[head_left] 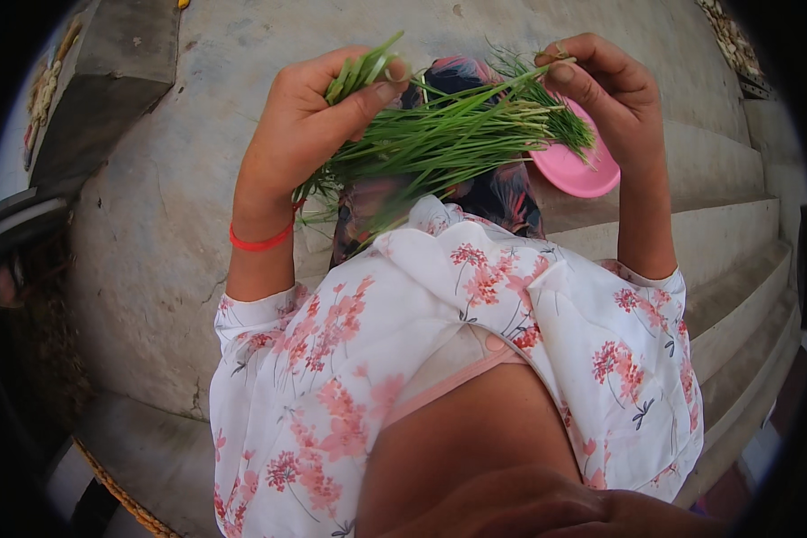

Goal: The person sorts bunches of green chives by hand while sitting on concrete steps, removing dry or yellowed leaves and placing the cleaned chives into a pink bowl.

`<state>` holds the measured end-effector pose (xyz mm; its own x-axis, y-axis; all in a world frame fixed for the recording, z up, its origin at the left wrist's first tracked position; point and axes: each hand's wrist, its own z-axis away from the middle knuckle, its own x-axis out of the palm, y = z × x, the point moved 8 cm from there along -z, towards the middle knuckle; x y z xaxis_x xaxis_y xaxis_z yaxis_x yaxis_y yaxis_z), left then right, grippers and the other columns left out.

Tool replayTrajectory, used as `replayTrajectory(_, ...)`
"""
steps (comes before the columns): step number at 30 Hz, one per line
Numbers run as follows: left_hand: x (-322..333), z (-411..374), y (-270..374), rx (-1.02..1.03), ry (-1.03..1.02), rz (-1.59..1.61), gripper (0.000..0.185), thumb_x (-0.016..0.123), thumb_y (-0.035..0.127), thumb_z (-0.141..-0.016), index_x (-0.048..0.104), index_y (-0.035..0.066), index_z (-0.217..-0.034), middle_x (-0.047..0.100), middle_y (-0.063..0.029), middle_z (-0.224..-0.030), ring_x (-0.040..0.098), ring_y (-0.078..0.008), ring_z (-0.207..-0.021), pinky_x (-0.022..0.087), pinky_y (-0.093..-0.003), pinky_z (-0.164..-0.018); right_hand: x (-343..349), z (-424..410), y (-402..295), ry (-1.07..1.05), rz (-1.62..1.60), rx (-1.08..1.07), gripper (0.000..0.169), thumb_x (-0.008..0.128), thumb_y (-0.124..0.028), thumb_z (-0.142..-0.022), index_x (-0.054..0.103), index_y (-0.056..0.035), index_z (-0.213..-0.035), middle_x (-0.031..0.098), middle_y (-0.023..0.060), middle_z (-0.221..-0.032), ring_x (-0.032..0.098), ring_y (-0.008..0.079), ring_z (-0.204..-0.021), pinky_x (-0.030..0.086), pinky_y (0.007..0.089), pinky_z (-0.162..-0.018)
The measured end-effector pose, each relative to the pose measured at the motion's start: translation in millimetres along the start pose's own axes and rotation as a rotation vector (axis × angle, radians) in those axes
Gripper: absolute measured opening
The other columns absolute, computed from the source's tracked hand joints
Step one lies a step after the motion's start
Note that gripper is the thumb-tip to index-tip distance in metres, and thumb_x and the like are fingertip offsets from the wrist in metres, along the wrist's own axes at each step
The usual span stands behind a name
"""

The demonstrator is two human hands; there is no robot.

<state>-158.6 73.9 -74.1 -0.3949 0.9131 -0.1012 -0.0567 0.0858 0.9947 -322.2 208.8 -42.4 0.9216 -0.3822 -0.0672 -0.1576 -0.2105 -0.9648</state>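
My left hand (339,101), with a red cord round its wrist, closes on a small bunch of green stalks (360,77). Opposite it, my right hand (608,94) pinches the pale brownish end of a few green stalks (531,74) between thumb and fingertips. A large heap of long, thin green stalks (444,134) lies across my lap between the hands, on dark patterned trousers (504,202). Beside my right hand is a pink plastic dish (575,178), with finer green stalks (571,128) over its near-left part. The fingers partly hide the stalk ends.
Concrete steps (699,228) descend on the right. Rough concrete floor (168,202) spreads ahead and to the left, with a raised concrete block (118,74) at the upper left. A braided yellowish rope (118,491) runs along the lower left edge.
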Motion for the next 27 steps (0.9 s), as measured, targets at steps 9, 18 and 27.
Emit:
replayTrajectory(9,25,-17,30,0.157,-0.077,0.047,0.015,0.059,0.006,-0.081,0.059,0.0,-0.095,0.06,-0.0004,-0.077,0.045,-0.0024,-0.056,0.033,-0.0159,-0.049,38,-23,0,-0.06,-0.067,-0.078,0.016,0.061,-0.006,-0.082,0.059,0.0014,-0.096,0.061,0.0004,-0.083,0.055,0.005,-0.078,0.045,0.019,-0.069)
replayTrajectory(18,-25,-10,38,0.165,0.19,0.105,0.011,0.056,0.008,-0.083,0.059,0.001,-0.091,0.062,-0.0051,-0.081,0.042,-0.0029,-0.051,0.029,-0.0175,-0.043,37,11,66,-0.155,0.033,0.327,0.015,0.057,-0.011,-0.084,0.06,0.0002,-0.094,0.062,0.0006,-0.084,0.055,0.0059,-0.08,0.044,0.0212,-0.072)
replayTrajectory(27,-41,-7,37,0.152,0.164,0.113,0.011,0.057,0.006,-0.081,0.06,0.001,-0.091,0.062,-0.0029,-0.075,0.045,-0.0024,-0.052,0.031,-0.0176,-0.044,25,-19,34,-0.041,0.18,0.03,0.036,0.061,-0.012,-0.08,0.054,-0.0039,-0.115,0.059,0.006,-0.102,0.055,0.0103,-0.086,0.045,0.0227,-0.071)
